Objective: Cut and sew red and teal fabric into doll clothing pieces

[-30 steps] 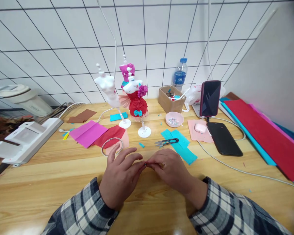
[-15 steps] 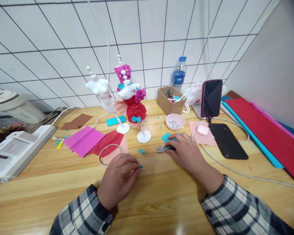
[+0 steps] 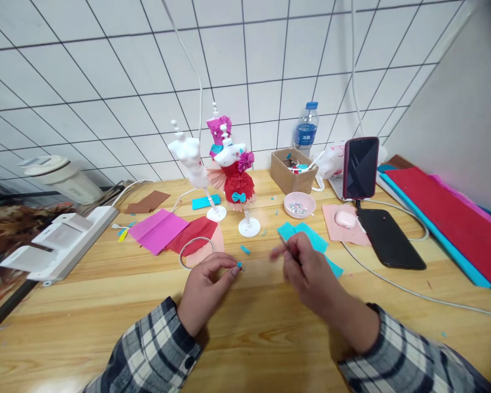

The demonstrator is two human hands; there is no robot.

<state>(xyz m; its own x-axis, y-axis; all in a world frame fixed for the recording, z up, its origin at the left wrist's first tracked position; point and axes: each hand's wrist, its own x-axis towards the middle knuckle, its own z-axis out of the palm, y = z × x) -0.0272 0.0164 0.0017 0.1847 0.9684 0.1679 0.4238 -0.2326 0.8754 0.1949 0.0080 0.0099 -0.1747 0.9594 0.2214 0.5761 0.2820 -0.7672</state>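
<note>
My left hand point(image 3: 208, 284) is closed in a pinch on a small blue paper piece point(image 3: 239, 265), low over the table. To its right, my right hand point(image 3: 311, 273) is closed around small scissors point(image 3: 293, 255); motion blurs the fingertips, and the fingers cover most of the scissors. Under and behind that hand lie blue paper sheets point(image 3: 315, 239). A blue paper scrap point(image 3: 245, 250) rests on the table between the hands. Just beyond them stands a small mannequin in a red paper dress point(image 3: 239, 188) with a blue bow.
A bare white mannequin point(image 3: 188, 158) stands at the back left, near magenta paper point(image 3: 157, 230) and a metal ring point(image 3: 180, 256). Toward the back right are a bowl of beads point(image 3: 300, 205), a cardboard box point(image 3: 292, 177), a water bottle point(image 3: 306, 131) and a black phone point(image 3: 388, 237).
My right hand has lifted the scissors off the table, uncovering more blue paper. The left hand keeps its pinch on the blue piece, which now points upward. The view has shifted slightly.
</note>
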